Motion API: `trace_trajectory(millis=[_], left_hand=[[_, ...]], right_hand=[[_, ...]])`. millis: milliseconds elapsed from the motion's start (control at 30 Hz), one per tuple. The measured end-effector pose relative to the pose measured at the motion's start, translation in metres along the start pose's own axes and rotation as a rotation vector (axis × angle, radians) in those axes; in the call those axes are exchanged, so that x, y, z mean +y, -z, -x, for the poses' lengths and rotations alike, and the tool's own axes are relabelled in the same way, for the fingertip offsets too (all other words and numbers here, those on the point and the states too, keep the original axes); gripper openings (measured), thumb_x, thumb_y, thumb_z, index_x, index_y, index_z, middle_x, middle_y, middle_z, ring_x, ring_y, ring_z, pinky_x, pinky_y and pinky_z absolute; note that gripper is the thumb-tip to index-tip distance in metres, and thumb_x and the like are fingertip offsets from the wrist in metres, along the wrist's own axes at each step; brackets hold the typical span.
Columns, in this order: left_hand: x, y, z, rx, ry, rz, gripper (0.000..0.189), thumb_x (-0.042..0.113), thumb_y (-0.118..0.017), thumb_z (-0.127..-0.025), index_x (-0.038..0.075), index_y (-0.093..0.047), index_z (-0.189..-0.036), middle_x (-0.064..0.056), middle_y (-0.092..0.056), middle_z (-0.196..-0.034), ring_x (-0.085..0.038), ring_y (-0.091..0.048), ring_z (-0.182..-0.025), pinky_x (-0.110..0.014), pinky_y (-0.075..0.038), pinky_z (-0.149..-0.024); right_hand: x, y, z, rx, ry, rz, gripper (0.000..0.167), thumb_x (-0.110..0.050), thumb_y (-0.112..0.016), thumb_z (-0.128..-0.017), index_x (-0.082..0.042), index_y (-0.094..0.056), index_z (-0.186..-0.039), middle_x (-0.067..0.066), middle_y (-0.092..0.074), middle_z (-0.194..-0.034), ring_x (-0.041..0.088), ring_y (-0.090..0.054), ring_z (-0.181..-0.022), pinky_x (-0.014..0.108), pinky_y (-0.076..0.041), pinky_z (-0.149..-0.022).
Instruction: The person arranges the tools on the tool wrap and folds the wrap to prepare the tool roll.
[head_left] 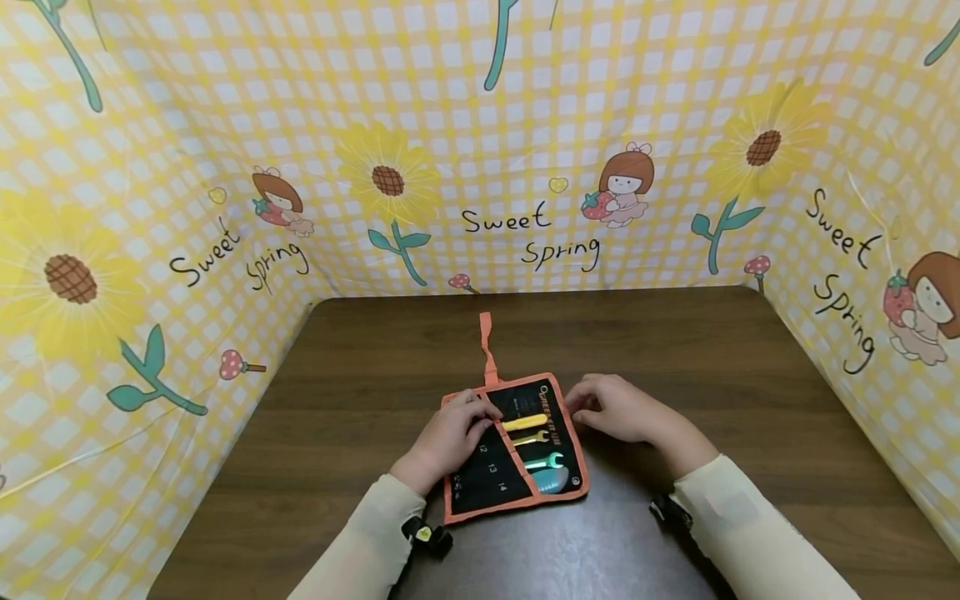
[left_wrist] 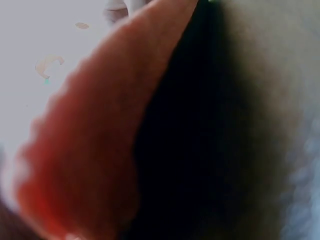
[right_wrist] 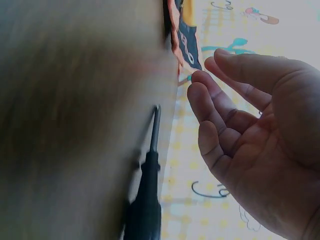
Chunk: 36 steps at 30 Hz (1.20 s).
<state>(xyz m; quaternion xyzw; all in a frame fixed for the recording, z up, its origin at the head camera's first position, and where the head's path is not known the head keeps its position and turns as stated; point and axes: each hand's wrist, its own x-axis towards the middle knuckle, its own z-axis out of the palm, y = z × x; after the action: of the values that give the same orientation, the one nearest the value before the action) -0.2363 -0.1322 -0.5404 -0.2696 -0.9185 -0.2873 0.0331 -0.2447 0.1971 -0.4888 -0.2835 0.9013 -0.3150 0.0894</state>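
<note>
Well, from where I stand the biggest thing is the checked cloth (head_left: 660,50), hung along the far, left and right sides of the brown table (head_left: 375,350). Near the table's middle lies a black pouch (head_left: 531,397) edged in orange, flat, its numbered pockets (head_left: 476,493) to the left. The left hand (head_left: 448,437) is over the pouch's far-left part, fingers bent toward the slanting pocket edge; whether they pinch anything I cannot tell. The right hand (head_left: 618,408) is just beside the pouch's right edge, toward the far corner, fingers loosely curved and the palm empty. An orange strap (head_left: 487,346) runs off the far side. Poking rightward from the pockets are a yellow handle (head_left: 525,422), a teal handle (head_left: 552,481), a green wrench (head_left: 545,462) and, smallest, a gold wrench (head_left: 534,438). As I judge it, the step in hand is tending the tools at the pocket edge, fitting or drawing one; which, I cannot tell. The next move seems to call for careful left fingertips there, the right hand steadying the pouch.
</note>
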Motion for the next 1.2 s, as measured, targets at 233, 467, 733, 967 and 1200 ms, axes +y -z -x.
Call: trace_trajectory(millis=[233, 467, 733, 967, 1200], left_hand=[[0.000, 0.001, -0.001, 0.001, 0.021, -0.005, 0.018, 0.015, -0.066, -0.105, 0.032, -0.073, -0.110, 0.011, -0.058, -0.108, -0.010, -0.060, -0.095, -0.035, -0.054, -0.086], [0.001, 0.001, 0.000, 0.017, 0.011, -0.003, 0.018, 0.014, -0.068, -0.104, 0.031, -0.074, -0.108, 0.011, -0.059, -0.106, -0.010, -0.061, -0.095, -0.035, -0.054, -0.085], [0.001, 0.001, 0.000, 0.035, 0.010, -0.003, 0.018, 0.013, -0.069, -0.103, 0.029, -0.074, -0.107, 0.010, -0.060, -0.105, -0.009, -0.061, -0.094, -0.034, -0.054, -0.084], [0.001, 0.000, -0.001, 0.034, 0.017, -0.004, 0.018, 0.013, -0.069, -0.103, 0.029, -0.073, -0.107, 0.011, -0.060, -0.106, -0.009, -0.061, -0.094, -0.034, -0.054, -0.084], [0.001, 0.000, -0.001, 0.024, 0.029, -0.004, 0.017, 0.014, -0.068, -0.104, 0.029, -0.073, -0.110, 0.013, -0.059, -0.105, -0.008, -0.061, -0.094, -0.033, -0.054, -0.084]], right_hand=[[0.007, 0.012, 0.009, 0.041, -0.020, -0.001, 0.019, -0.009, -0.072, -0.099, -0.013, -0.077, -0.117, -0.006, -0.065, -0.103, 0.009, -0.063, -0.091, 0.036, -0.054, -0.081], [0.017, 0.019, 0.019, 0.087, -0.044, 0.017, 0.020, -0.011, -0.075, -0.097, -0.010, -0.077, -0.117, -0.005, -0.065, -0.102, 0.011, -0.062, -0.090, 0.037, -0.053, -0.080], [0.031, 0.026, 0.033, 0.113, -0.040, 0.034, 0.019, -0.008, -0.077, -0.095, -0.007, -0.076, -0.114, -0.004, -0.064, -0.097, 0.011, -0.062, -0.087, 0.038, -0.054, -0.079], [0.043, 0.029, 0.044, 0.082, -0.052, 0.040, 0.019, -0.010, -0.078, -0.093, -0.007, -0.075, -0.112, -0.004, -0.065, -0.096, 0.011, -0.060, -0.083, 0.035, -0.053, -0.076], [0.047, 0.032, 0.054, 0.031, -0.072, 0.040, 0.020, -0.018, -0.082, -0.093, -0.011, -0.075, -0.111, -0.004, -0.066, -0.097, 0.011, -0.061, -0.086, 0.035, -0.053, -0.076]])
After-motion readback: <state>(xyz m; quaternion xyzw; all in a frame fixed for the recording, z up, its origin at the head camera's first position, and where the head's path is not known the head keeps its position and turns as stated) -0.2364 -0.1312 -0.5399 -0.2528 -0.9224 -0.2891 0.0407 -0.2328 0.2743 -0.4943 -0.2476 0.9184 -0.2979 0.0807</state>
